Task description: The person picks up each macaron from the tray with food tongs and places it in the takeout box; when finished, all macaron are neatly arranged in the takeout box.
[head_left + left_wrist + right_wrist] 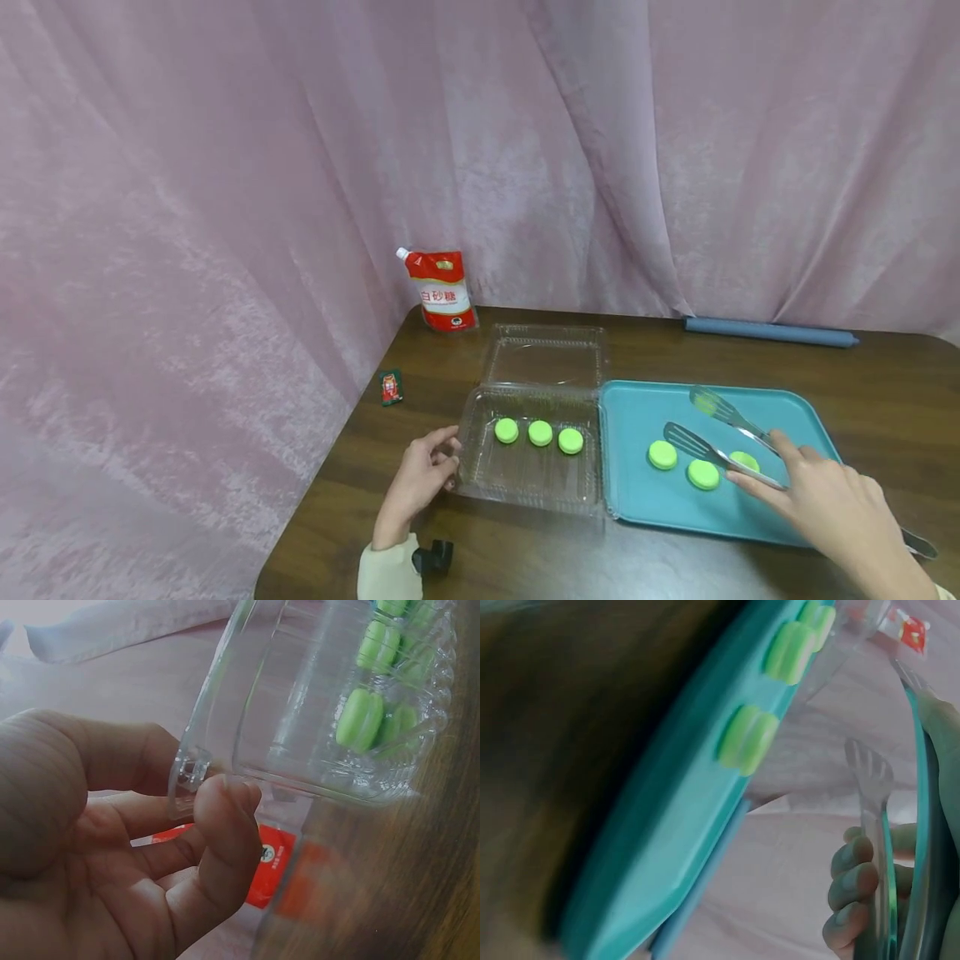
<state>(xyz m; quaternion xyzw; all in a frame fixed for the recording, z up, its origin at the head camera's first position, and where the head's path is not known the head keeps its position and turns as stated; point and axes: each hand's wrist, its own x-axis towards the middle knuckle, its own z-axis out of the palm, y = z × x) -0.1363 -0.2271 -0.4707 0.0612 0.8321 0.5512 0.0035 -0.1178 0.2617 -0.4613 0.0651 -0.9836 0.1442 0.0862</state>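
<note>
In the head view my left hand [420, 477] is at the left side of a clear plastic food container [525, 483] whose lid [550, 354] lies folded back. The left wrist view shows the fingers pinching the container's rim. Three green macarons [540, 433] sit in a row inside. My right hand [836, 502] grips metal tongs [688, 441] above the blue tray [645, 508], their arms spread with nothing between the tips. Several more green macarons [662, 455] lie on that tray, one of them seen through the far slotted end and one partly behind the near arm.
A red and white sugar pouch [446, 292] stands at the back left corner, with a small green and red packet [391, 387] nearer the left edge. At the back, a blue-grey roll [771, 332] lies by the pink curtain [540, 167]. The tray's left edge meets the container.
</note>
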